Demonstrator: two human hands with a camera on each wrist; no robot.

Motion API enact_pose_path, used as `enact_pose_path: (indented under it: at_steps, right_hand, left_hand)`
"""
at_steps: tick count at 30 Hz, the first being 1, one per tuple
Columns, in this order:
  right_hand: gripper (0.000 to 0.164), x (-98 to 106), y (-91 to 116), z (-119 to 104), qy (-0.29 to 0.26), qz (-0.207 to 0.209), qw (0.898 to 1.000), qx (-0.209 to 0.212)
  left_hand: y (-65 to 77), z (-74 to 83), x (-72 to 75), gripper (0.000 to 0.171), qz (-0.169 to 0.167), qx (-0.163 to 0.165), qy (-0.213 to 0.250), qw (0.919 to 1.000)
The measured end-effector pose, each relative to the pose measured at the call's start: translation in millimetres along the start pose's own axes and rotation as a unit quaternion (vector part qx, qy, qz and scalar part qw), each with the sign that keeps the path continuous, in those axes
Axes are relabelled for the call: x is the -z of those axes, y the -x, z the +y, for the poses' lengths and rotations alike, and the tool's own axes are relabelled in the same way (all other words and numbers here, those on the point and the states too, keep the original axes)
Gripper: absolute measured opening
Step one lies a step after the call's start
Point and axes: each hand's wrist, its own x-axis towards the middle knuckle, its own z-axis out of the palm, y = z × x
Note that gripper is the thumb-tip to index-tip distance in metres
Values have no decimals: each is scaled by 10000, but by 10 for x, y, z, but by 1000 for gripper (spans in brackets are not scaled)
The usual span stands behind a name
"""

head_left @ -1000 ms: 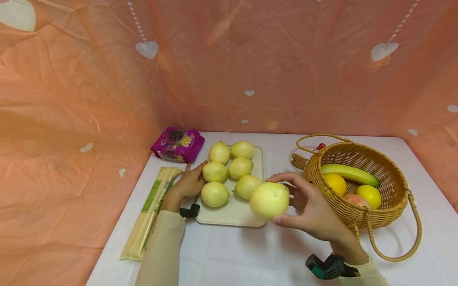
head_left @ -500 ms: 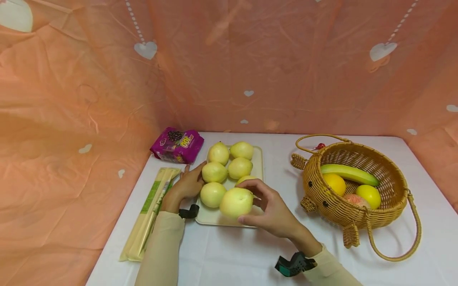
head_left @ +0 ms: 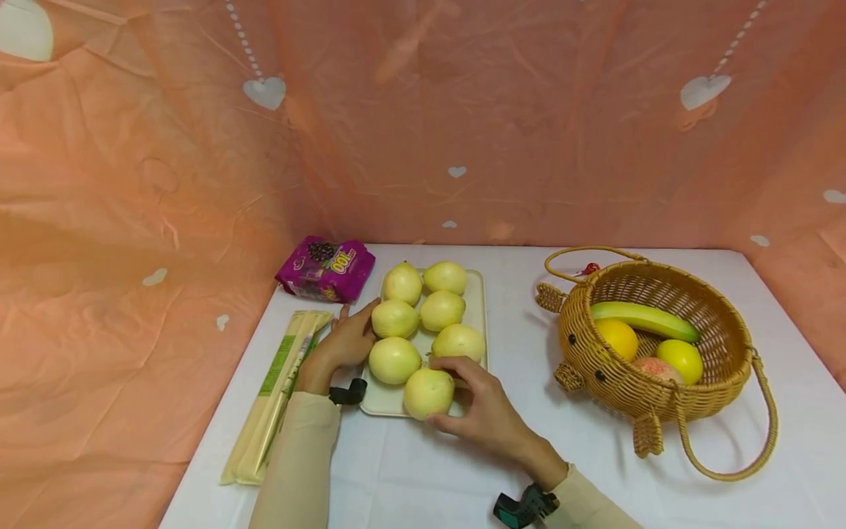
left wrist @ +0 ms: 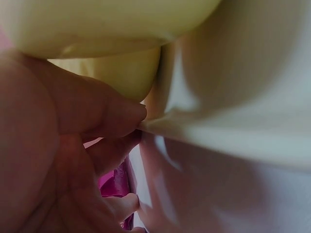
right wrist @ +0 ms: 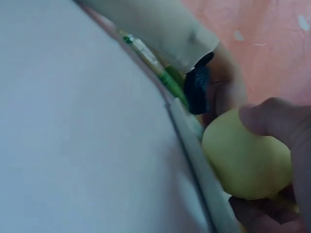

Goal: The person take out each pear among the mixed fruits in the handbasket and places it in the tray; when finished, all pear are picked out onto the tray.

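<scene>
My right hand (head_left: 485, 411) grips a pale yellow pear (head_left: 428, 394) between thumb and fingers, at the near end of a cream tray (head_left: 378, 401). In the right wrist view this pear (right wrist: 248, 158) sits just inside the tray's edge; whether it touches the bottom cannot be told. Several more pears (head_left: 394, 360) lie in two columns on the tray. At the tray's left side is my left hand (head_left: 346, 342). The left wrist view shows its thumb and a finger pinching the tray's rim (left wrist: 218, 143), with a pear (left wrist: 107, 24) close above.
On the right stands a wicker basket (head_left: 717, 397) holding a green-yellow banana (head_left: 644, 320), an orange (head_left: 619, 339) and other fruit. A purple packet (head_left: 327, 268) lies at the back left. A long noodle-like package (head_left: 274, 404) lies beside my left forearm.
My right hand has carried the pear leftward from beside the basket, then lowered it over the tray's near end. The left hand has stayed at the tray's left side.
</scene>
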Motion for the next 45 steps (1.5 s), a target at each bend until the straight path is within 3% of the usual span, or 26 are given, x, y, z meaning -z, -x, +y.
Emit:
enact_pose_path:
  at_steps: [12, 20, 30, 38, 45]
  right_hand:
    - [75, -24, 28, 25, 1550, 268, 9860, 548]
    - [75, -33, 86, 34, 1676, 480, 9817, 760]
    - [73, 21, 140, 15, 2259, 562, 9688, 846]
    - [74, 65, 143, 18, 2365, 589, 9653, 940]
    - [76, 216, 265, -32, 2388, 517, 9654, 915]
  left_hand:
    - [5, 53, 14, 73, -110, 111, -201, 9997]
    - [2, 68, 6, 73, -131, 65, -177, 9997]
    - [14, 78, 15, 73, -143, 94, -165, 9997]
    - [15, 100, 47, 70, -79, 60, -272, 9996]
    - [105, 96, 127, 66, 80, -51, -525, 9986]
